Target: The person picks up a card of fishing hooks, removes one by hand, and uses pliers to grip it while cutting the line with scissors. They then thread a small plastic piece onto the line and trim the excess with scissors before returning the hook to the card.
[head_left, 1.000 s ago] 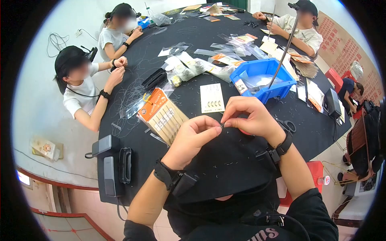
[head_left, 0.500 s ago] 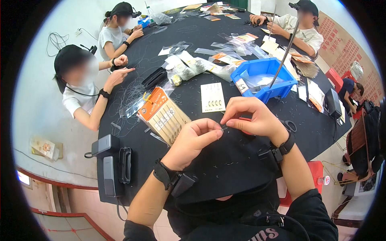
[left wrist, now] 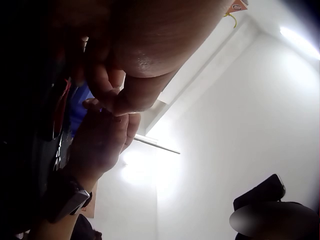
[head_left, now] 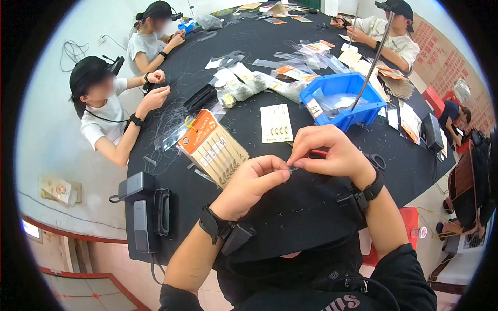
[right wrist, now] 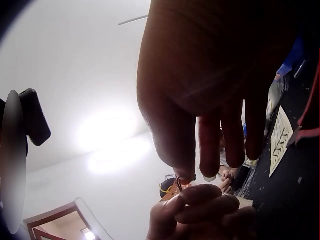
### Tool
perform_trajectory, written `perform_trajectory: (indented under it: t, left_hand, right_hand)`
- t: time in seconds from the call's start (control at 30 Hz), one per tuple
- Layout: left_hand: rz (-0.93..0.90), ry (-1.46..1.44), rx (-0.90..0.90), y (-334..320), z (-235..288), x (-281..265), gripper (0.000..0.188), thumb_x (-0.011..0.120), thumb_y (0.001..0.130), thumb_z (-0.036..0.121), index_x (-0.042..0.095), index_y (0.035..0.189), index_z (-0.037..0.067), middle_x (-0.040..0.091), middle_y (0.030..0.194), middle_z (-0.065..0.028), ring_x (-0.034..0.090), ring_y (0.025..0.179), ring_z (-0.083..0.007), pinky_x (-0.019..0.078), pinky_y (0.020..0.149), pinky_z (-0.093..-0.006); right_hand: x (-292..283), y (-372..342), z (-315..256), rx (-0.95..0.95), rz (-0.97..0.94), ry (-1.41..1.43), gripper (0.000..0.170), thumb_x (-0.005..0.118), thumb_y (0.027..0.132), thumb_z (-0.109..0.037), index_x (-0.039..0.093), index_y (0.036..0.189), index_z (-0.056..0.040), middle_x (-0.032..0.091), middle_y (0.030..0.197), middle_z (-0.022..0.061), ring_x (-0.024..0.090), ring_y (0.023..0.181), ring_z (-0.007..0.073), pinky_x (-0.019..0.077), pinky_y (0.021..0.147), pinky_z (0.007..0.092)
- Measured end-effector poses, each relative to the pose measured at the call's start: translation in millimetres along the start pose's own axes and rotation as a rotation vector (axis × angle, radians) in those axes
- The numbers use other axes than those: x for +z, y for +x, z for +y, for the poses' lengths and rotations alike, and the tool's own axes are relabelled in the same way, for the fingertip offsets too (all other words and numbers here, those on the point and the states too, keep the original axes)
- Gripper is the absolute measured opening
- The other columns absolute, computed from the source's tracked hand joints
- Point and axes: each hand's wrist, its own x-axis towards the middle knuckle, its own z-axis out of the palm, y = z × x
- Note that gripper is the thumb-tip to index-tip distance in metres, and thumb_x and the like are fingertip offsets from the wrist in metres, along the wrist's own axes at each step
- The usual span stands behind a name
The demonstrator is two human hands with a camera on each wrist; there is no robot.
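Note:
In the head view my left hand [head_left: 258,179] and right hand [head_left: 329,150] meet fingertip to fingertip above the black table. My left thumb and forefinger pinch a small fishing hook [right wrist: 179,184], a thin dark bent wire in the right wrist view. At the same spot my right thumb and forefinger pinch its end; fingers hide most of it. Beyond the hands lies a pale card [head_left: 276,123] with several hooks on it. Left of my left hand is a stack of orange-topped fishing hook cards [head_left: 212,147]. Red-handled pliers [right wrist: 309,117] lie by my right hand.
A blue bin [head_left: 345,122] with plastic bags stands beyond my right hand, a metal rod rising beside it. Black scissors [head_left: 377,161] lie near my right wrist. Power banks [head_left: 141,220] sit at the left edge. Packets and loose line cover the far table; other people sit around it.
My right fingertips parted slightly from the left ones, then came back together at the hook. Both hands have shifted a little to the right. The people across the table moved their hands.

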Motion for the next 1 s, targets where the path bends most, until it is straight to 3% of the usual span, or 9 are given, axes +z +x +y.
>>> perform_trajectory:
  t: [0.47, 0.57, 1.0]
  left_hand:
    - [0.008, -0.030, -0.015, 1.5, -3.9, -3.9, 0.010, 0.063, 0.094, 0.020, 0.061, 0.094, 0.011, 0.056, 0.088, 0.0069, 0.050, 0.081, -0.0033, 0.0405, 0.074, -0.0203]
    - [0.016, -0.045, -0.023, 1.7, -5.3, -4.8, 0.009, 0.063, 0.095, 0.020, 0.061, 0.094, 0.011, 0.057, 0.088, 0.0069, 0.050, 0.081, -0.0034, 0.0407, 0.074, -0.0203]
    - [0.018, -0.066, -0.027, 0.5, -5.5, -3.7, 0.010, 0.065, 0.094, 0.019, 0.063, 0.097, 0.010, 0.058, 0.091, 0.0064, 0.050, 0.082, -0.0029, 0.0408, 0.074, -0.0199]
  right_hand:
    - [1.3, 0.9, -0.2, -0.048, 0.048, -0.014, 0.008, 0.072, 0.078, -0.005, 0.072, 0.086, -0.0040, 0.064, 0.079, 0.0039, 0.059, 0.070, 0.0127, 0.0450, 0.062, 0.0257]
    - [0.5, -0.1, -7.6, 0.067, 0.016, 0.111, 0.011, 0.074, 0.078, -0.007, 0.072, 0.088, -0.0045, 0.064, 0.080, 0.0031, 0.059, 0.071, 0.0113, 0.0461, 0.061, 0.0248]
    - [1.1, 1.6, -2.9, -0.020, 0.032, -0.011, 0.011, 0.075, 0.076, -0.002, 0.073, 0.086, -0.0041, 0.065, 0.079, 0.0044, 0.060, 0.073, 0.0142, 0.0464, 0.064, 0.0269]
